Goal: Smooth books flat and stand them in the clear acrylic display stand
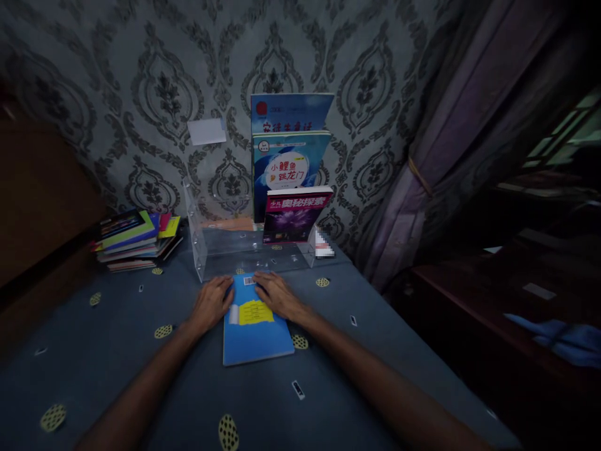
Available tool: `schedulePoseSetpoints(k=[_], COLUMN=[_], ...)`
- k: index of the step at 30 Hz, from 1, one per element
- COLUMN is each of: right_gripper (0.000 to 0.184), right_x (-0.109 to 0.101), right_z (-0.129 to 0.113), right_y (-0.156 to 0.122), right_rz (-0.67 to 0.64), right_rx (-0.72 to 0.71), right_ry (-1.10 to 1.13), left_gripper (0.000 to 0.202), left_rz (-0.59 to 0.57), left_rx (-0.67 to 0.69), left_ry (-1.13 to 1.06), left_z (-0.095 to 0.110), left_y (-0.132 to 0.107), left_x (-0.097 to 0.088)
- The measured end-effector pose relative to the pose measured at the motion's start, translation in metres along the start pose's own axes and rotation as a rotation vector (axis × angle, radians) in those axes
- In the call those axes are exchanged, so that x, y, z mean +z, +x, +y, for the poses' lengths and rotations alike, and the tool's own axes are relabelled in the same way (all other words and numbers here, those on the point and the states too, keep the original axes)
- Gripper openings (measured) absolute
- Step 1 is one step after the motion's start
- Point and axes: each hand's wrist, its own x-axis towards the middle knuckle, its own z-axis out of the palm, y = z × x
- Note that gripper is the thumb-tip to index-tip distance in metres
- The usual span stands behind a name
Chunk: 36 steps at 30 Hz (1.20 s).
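A blue book (pixel 257 341) with a yellow panel and a barcode lies flat on the patterned tablecloth. My left hand (pixel 213 302) closes on its upper left edge, with the fingertips bent at the side. At the upper right corner is my right hand (pixel 278 294), its fingers over the cover beside the barcode. Just beyond the hands stands a clear acrylic book rack (pixel 196 235). It holds a purple-fronted book (pixel 291 219) in front, a light-blue book (pixel 288 163) behind, and a taller blue book (pixel 292 113) at the back.
To the left sits a pile of colourful books (pixel 134 241). A white card (pixel 206 131) shows against the patterned wallpaper above the rack. On the right hangs a purple curtain (pixel 436 150). Past the table's right edge is a dark surface with a blue cloth (pixel 558 338).
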Motion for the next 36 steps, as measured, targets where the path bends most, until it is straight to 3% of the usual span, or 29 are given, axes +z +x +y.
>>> schedulePoseSetpoints(k=[6, 17, 25, 30, 36], right_gripper=[0.038, 0.041, 0.04, 0.039, 0.037], right_x=[-0.004, -0.012, -0.011, -0.009, -0.007], right_z=[0.028, 0.04, 0.046, 0.048, 0.047], right_y=[-0.012, -0.007, -0.001, 0.001, 0.0], right_rz=[0.055, 0.046, 0.089, 0.09, 0.09], right_rx=[0.028, 0.027, 0.019, -0.007, -0.038], right_ry=[0.091, 0.339, 0.434, 0.415, 0.401], left_gripper=[0.034, 0.033, 0.047, 0.051, 0.049], left_rz=[-0.077, -0.171, -0.243, -0.286, -0.359], left_rx=[-0.008, 0.032, 0.073, 0.204, 0.317], left_ry=[0.02, 0.05, -0.03, -0.137, -0.161], left_z=[0.005, 0.008, 0.005, 0.025, 0.051], left_y=[0.003, 0.007, 0.01, 0.016, 0.014], left_x=[-0.01, -0.02, -0.002, 0.012, 0.008])
